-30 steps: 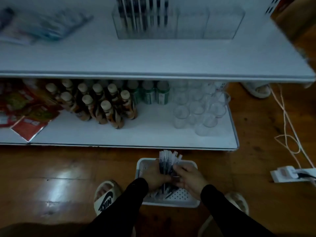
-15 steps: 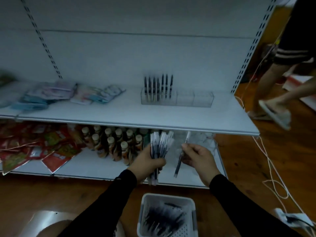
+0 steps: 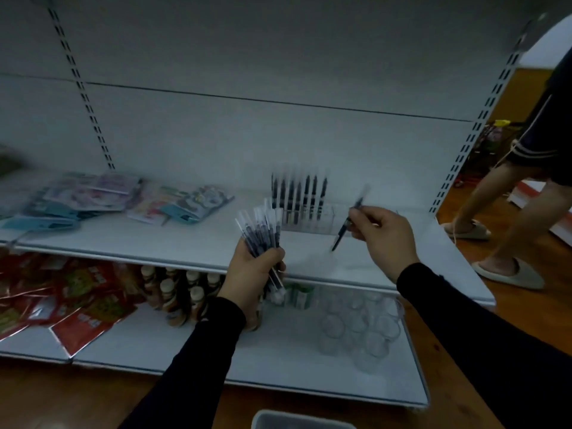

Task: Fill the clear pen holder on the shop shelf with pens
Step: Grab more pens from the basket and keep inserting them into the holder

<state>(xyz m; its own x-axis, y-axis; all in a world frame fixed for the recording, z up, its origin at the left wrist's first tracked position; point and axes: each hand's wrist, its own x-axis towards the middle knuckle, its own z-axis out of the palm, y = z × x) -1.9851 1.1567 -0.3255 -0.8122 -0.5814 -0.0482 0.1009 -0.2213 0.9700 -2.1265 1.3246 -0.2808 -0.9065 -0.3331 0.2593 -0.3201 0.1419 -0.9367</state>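
Note:
The clear pen holder (image 3: 332, 219) stands at the back of the upper white shelf (image 3: 185, 243); its left compartment holds several upright black pens (image 3: 298, 193). My left hand (image 3: 252, 274) grips a bundle of pens (image 3: 263, 230) fanned upward, just left of and below the holder. My right hand (image 3: 383, 235) pinches a single pen (image 3: 348, 222), tilted with its tip down, in front of the holder's middle part.
Flat packets (image 3: 108, 196) lie on the upper shelf's left. The lower shelf carries red packets (image 3: 62, 301), bottles (image 3: 176, 292) and clear cups (image 3: 359, 326). A white basket's rim (image 3: 297, 421) shows at the bottom. Another person's legs (image 3: 510, 196) stand at right.
Both hands rose from the basket on the floor to the upper shelf. My left hand kept the bundle; my right hand drew out one pen and brought it up before the holder.

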